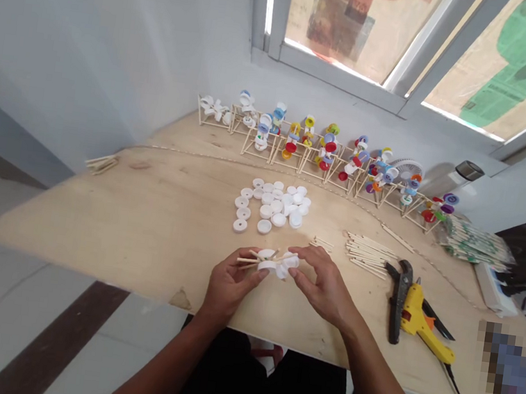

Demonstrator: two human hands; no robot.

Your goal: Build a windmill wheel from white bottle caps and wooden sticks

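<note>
Mostly white cap assembly (268, 267) (pale sticks (248, 260))

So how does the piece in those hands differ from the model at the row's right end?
Colour: the held piece shows white caps; the end model mixes red, green and purple ones. Pose: the held piece is in the left grip and right grip; the end model stands on the table. Both combine round caps with thin pale sticks.
</note>
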